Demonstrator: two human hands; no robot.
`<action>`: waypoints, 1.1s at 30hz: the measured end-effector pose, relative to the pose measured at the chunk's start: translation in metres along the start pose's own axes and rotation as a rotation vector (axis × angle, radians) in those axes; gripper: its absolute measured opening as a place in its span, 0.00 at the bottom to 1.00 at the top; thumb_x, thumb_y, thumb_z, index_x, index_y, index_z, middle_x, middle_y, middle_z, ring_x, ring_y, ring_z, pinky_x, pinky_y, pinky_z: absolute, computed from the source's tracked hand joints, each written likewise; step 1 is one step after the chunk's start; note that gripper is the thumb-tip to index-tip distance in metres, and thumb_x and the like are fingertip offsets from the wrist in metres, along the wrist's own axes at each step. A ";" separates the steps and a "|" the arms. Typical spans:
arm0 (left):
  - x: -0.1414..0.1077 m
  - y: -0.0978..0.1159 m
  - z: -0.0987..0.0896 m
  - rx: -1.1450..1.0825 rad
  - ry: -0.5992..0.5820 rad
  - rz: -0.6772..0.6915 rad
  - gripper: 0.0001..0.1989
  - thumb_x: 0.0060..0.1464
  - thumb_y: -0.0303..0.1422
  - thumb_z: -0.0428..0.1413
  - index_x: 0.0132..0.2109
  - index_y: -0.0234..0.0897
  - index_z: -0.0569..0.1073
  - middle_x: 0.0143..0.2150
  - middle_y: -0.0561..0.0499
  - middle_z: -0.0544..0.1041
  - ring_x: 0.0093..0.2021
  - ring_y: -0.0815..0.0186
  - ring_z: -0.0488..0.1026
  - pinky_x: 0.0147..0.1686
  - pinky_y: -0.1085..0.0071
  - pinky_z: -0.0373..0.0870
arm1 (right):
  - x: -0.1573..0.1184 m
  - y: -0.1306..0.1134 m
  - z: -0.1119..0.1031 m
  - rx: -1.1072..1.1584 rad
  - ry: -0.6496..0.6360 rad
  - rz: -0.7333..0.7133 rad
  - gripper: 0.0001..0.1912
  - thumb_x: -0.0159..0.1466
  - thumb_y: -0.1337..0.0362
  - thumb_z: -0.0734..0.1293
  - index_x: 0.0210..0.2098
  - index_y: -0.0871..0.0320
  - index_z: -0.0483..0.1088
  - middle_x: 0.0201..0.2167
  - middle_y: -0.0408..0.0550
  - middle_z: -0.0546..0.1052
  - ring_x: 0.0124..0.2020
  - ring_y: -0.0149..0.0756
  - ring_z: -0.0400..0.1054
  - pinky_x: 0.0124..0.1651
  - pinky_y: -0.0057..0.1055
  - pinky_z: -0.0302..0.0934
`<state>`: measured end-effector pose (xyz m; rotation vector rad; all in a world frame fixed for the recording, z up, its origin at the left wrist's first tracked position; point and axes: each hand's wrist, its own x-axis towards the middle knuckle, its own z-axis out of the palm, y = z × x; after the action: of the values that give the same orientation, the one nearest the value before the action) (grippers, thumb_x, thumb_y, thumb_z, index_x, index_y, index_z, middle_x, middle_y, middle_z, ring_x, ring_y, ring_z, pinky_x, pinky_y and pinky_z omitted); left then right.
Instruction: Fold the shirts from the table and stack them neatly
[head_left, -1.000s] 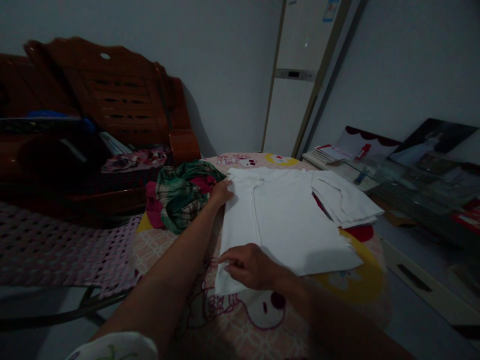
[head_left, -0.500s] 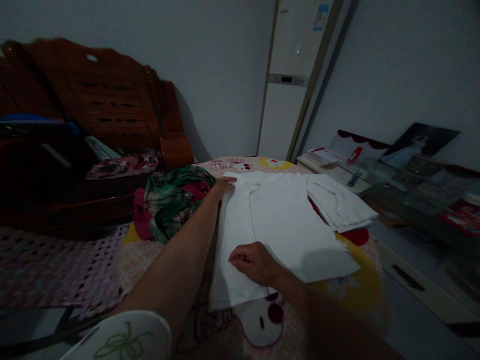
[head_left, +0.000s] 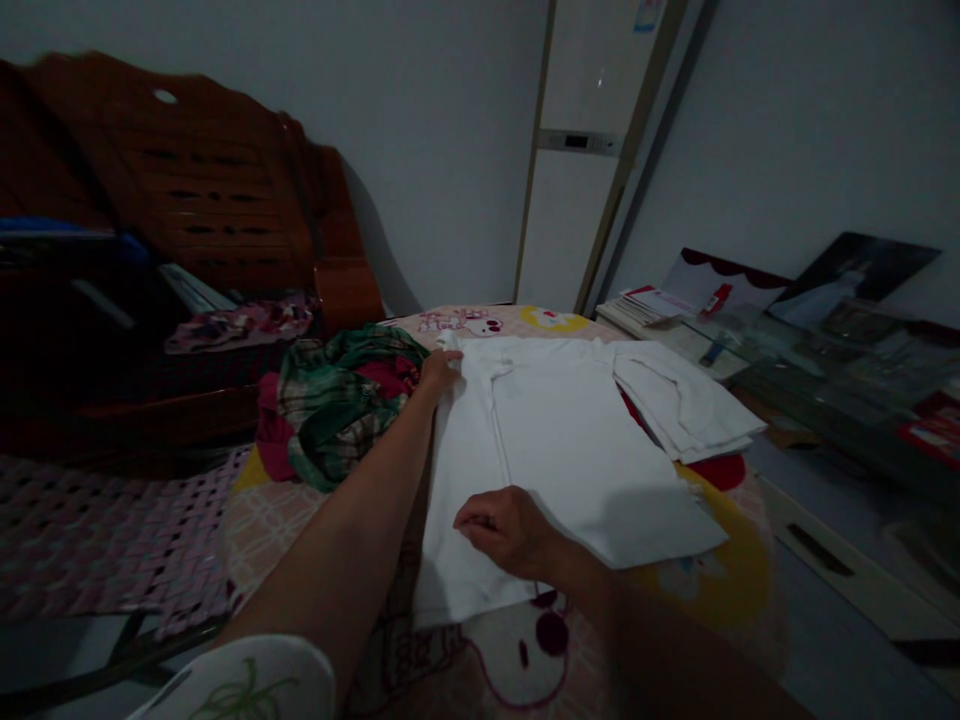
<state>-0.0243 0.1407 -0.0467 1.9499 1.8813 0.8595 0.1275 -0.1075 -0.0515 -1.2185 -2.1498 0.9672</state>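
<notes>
Left hand (head_left: 441,374) grips flat white cloth garment (head_left: 577,440); right hand (head_left: 506,528) curls over it, hold unclear. Both arms (head_left: 367,520) are cropped.

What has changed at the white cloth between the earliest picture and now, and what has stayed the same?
The right hand has moved rightward, in from the left edge of the white cloth, and its outstretched fingers have curled; whether they grip is unclear. The left hand stays at the far left corner. The green cloth and folded white stack lie as before.
</notes>
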 end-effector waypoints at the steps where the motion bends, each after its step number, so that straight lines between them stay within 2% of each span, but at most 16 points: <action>1: -0.002 0.005 -0.002 0.052 0.021 0.028 0.25 0.45 0.17 0.55 0.52 0.31 0.78 0.56 0.39 0.74 0.55 0.54 0.72 0.55 0.62 0.67 | 0.000 0.000 0.000 -0.005 -0.004 -0.004 0.11 0.60 0.66 0.65 0.37 0.57 0.80 0.31 0.45 0.80 0.29 0.31 0.69 0.33 0.25 0.56; 4: -0.010 0.026 0.001 0.128 0.126 0.119 0.23 0.50 0.21 0.54 0.55 0.32 0.75 0.67 0.39 0.63 0.67 0.51 0.59 0.64 0.56 0.57 | 0.001 -0.001 0.000 -0.021 -0.009 -0.002 0.11 0.59 0.67 0.65 0.37 0.56 0.79 0.31 0.44 0.80 0.30 0.31 0.69 0.34 0.25 0.56; 6: -0.018 0.043 0.013 0.143 0.102 0.278 0.22 0.56 0.24 0.52 0.57 0.33 0.73 0.68 0.40 0.61 0.69 0.56 0.55 0.66 0.59 0.54 | 0.002 -0.002 0.000 -0.026 -0.012 0.001 0.11 0.59 0.67 0.65 0.36 0.57 0.79 0.30 0.44 0.80 0.29 0.31 0.69 0.33 0.25 0.56; 9: -0.032 0.063 0.038 0.186 -0.196 0.603 0.21 0.62 0.31 0.49 0.60 0.35 0.70 0.65 0.41 0.67 0.65 0.60 0.62 0.64 0.62 0.58 | 0.002 -0.002 -0.001 -0.022 -0.014 -0.001 0.10 0.59 0.67 0.65 0.35 0.58 0.79 0.28 0.44 0.79 0.27 0.30 0.67 0.32 0.25 0.54; 11: -0.041 0.068 0.054 0.273 -0.341 0.715 0.22 0.64 0.36 0.47 0.63 0.38 0.67 0.67 0.41 0.65 0.66 0.57 0.61 0.65 0.56 0.55 | 0.002 0.000 -0.001 -0.017 -0.016 -0.004 0.09 0.60 0.67 0.65 0.34 0.58 0.79 0.28 0.43 0.79 0.26 0.30 0.66 0.31 0.25 0.54; 13: -0.047 0.069 0.062 0.361 -0.388 0.749 0.24 0.66 0.40 0.44 0.65 0.39 0.63 0.69 0.41 0.61 0.68 0.54 0.57 0.66 0.50 0.51 | 0.002 0.002 0.000 0.004 -0.017 -0.012 0.09 0.60 0.67 0.65 0.33 0.58 0.78 0.27 0.43 0.78 0.26 0.29 0.65 0.30 0.25 0.53; 15: -0.051 0.070 0.064 0.408 -0.393 0.746 0.26 0.67 0.41 0.41 0.68 0.39 0.60 0.70 0.40 0.58 0.69 0.52 0.56 0.65 0.47 0.50 | 0.002 0.004 0.000 0.042 -0.015 -0.037 0.08 0.60 0.67 0.65 0.33 0.58 0.78 0.26 0.42 0.78 0.26 0.28 0.65 0.30 0.24 0.53; 18: -0.053 0.078 0.059 0.420 -0.403 0.723 0.28 0.67 0.42 0.42 0.69 0.37 0.57 0.70 0.37 0.58 0.69 0.52 0.56 0.65 0.49 0.53 | 0.002 0.007 -0.002 0.120 -0.020 -0.071 0.07 0.59 0.67 0.66 0.32 0.60 0.78 0.24 0.42 0.76 0.24 0.27 0.62 0.28 0.23 0.53; 20: -0.056 0.087 0.057 0.406 -0.429 0.753 0.29 0.66 0.43 0.44 0.69 0.34 0.57 0.70 0.36 0.57 0.69 0.53 0.56 0.65 0.54 0.55 | 0.002 0.009 -0.009 0.171 -0.008 -0.056 0.07 0.59 0.67 0.65 0.31 0.60 0.77 0.23 0.41 0.74 0.22 0.26 0.61 0.26 0.23 0.53; 23: -0.066 0.099 0.062 0.372 -0.471 0.851 0.30 0.66 0.45 0.43 0.68 0.34 0.57 0.70 0.37 0.59 0.69 0.56 0.57 0.64 0.61 0.57 | -0.002 0.019 -0.038 0.134 0.152 -0.014 0.07 0.58 0.68 0.65 0.28 0.60 0.75 0.22 0.42 0.74 0.23 0.28 0.63 0.27 0.23 0.55; 25: -0.074 0.101 0.067 0.372 -0.458 0.860 0.29 0.67 0.44 0.42 0.68 0.34 0.57 0.69 0.37 0.60 0.68 0.55 0.58 0.63 0.59 0.58 | -0.009 0.030 -0.070 -0.003 0.388 0.068 0.09 0.59 0.66 0.63 0.27 0.60 0.75 0.21 0.43 0.74 0.24 0.29 0.65 0.29 0.25 0.57; 28: -0.085 0.097 0.073 0.377 -0.417 0.819 0.28 0.67 0.42 0.41 0.69 0.36 0.57 0.70 0.38 0.58 0.70 0.53 0.56 0.64 0.52 0.55 | -0.033 0.051 -0.122 -0.358 0.789 0.343 0.12 0.62 0.64 0.61 0.30 0.59 0.77 0.26 0.48 0.77 0.28 0.34 0.70 0.34 0.28 0.61; 29: -0.087 0.096 0.074 0.367 -0.412 0.809 0.27 0.67 0.42 0.41 0.69 0.37 0.57 0.71 0.39 0.57 0.70 0.52 0.55 0.65 0.51 0.54 | -0.043 0.058 -0.137 -0.499 0.862 0.465 0.13 0.62 0.63 0.61 0.32 0.59 0.77 0.28 0.51 0.79 0.32 0.37 0.72 0.37 0.30 0.62; 30: -0.089 0.094 0.074 0.354 -0.415 0.804 0.27 0.67 0.42 0.41 0.69 0.38 0.57 0.71 0.40 0.57 0.70 0.52 0.54 0.66 0.50 0.52 | -0.053 0.064 -0.150 -0.620 0.870 0.591 0.13 0.63 0.62 0.62 0.32 0.59 0.78 0.31 0.54 0.80 0.34 0.40 0.73 0.39 0.31 0.62; 31: -0.089 0.093 0.074 0.342 -0.420 0.800 0.27 0.67 0.42 0.41 0.69 0.39 0.57 0.71 0.40 0.57 0.70 0.52 0.54 0.66 0.49 0.52 | -0.063 0.070 -0.159 -0.715 0.826 0.697 0.15 0.64 0.60 0.62 0.32 0.60 0.78 0.32 0.57 0.80 0.36 0.42 0.74 0.40 0.33 0.63; 33: -0.089 0.092 0.074 0.322 -0.420 0.799 0.27 0.67 0.42 0.41 0.69 0.38 0.57 0.71 0.39 0.57 0.70 0.52 0.54 0.66 0.49 0.51 | -0.079 0.081 -0.169 -0.805 0.680 0.863 0.19 0.64 0.54 0.62 0.30 0.62 0.78 0.35 0.64 0.79 0.40 0.48 0.74 0.41 0.36 0.63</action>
<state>0.0972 0.0583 -0.0683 2.8631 1.0279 0.2570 0.3259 -0.0899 -0.0116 -2.5036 -1.4216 -0.1789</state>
